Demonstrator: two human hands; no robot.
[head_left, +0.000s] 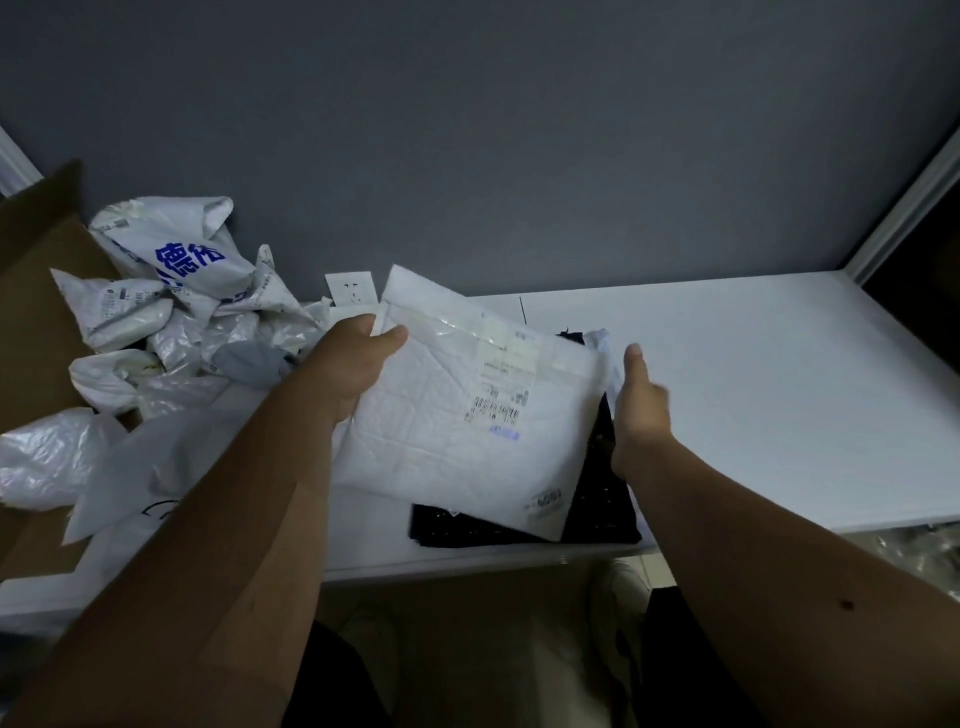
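**A white mail bag held over the table**

The person held a white mail bag (457, 415) up in front of them, just above the near edge of the white table (753, 389). The bag was flat and soft, and it tilted a little. A label (498, 405) with black stripes sat on its right half.

The left hand (353, 369) gripped the bag's far left corner. Its thumb lay on top, and the other fingers were tucked under the bag, so the corner was pinched between them.

The right hand (641, 410) was at the bag's right edge, and it looked blurry. Its thumb stuck straight up. The other fingers were hidden behind the bag, so I could not tell if they held it.

Under the bag, a dark cloth (602, 504) with tiny pale dots lay flat on the table.

To the left was a pile of crumpled bags (171, 296), white and shiny, some with blue writing. It lay in and around a brown cardboard box (36, 312). A white wall socket (352, 288) showed on the gray wall (519, 156), just behind the far corner of the mail bag.
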